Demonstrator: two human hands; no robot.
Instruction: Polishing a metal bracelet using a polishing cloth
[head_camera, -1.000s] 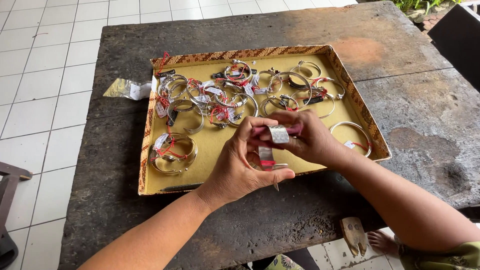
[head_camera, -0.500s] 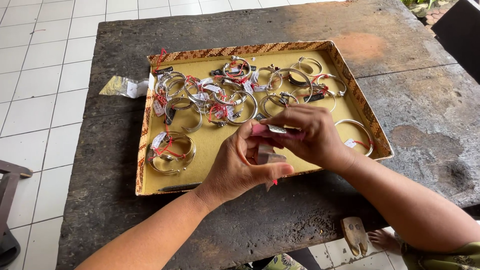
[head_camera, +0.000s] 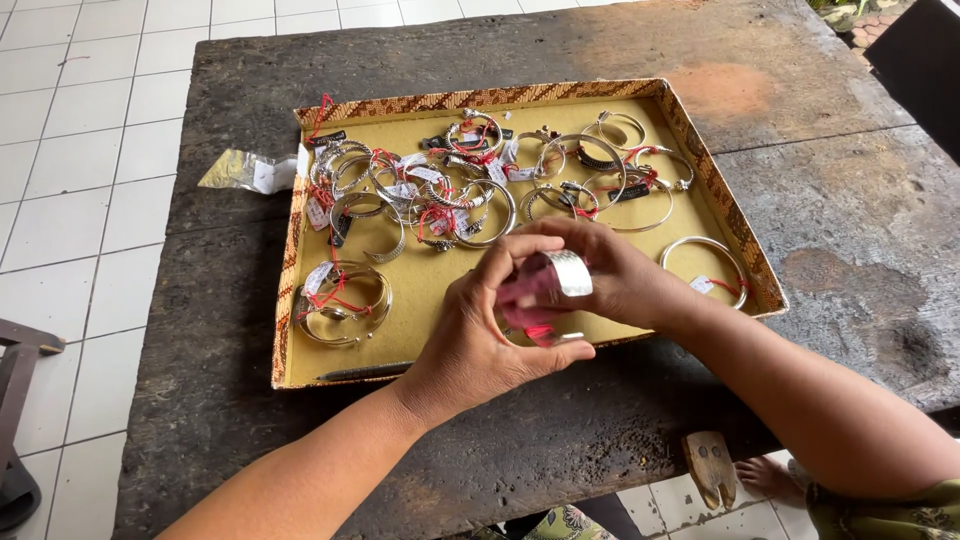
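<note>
Hands meet over the near edge of a shallow cardboard tray with a mustard-yellow floor and patterned brown rim (head_camera: 742, 262), which rests on a dark, weathered wooden surface (head_camera: 830, 190). The left hand (head_camera: 490, 335) and the right hand (head_camera: 610, 275) both grasp one wide, polished silver cuff bracelet (head_camera: 568, 272), fingers curled around it, with a pink cloth (head_camera: 528, 290) pressed against its inner side; it is held just above the tray at about 6 o'clock. A red-stringed tag (head_camera: 540, 330) hangs beneath it. Roughly twenty silver bangles lie in the tray, too tangled to count exactly: the main cluster (head_camera: 450, 190) at 12 o'clock, a small stack (head_camera: 342, 305) at 9 o'clock, one lone thin bangle (head_camera: 705, 262) at 3 o'clock. One crumpled clear plastic bag (head_camera: 245, 172) lies on the surface beyond the tray's left rim.
</note>
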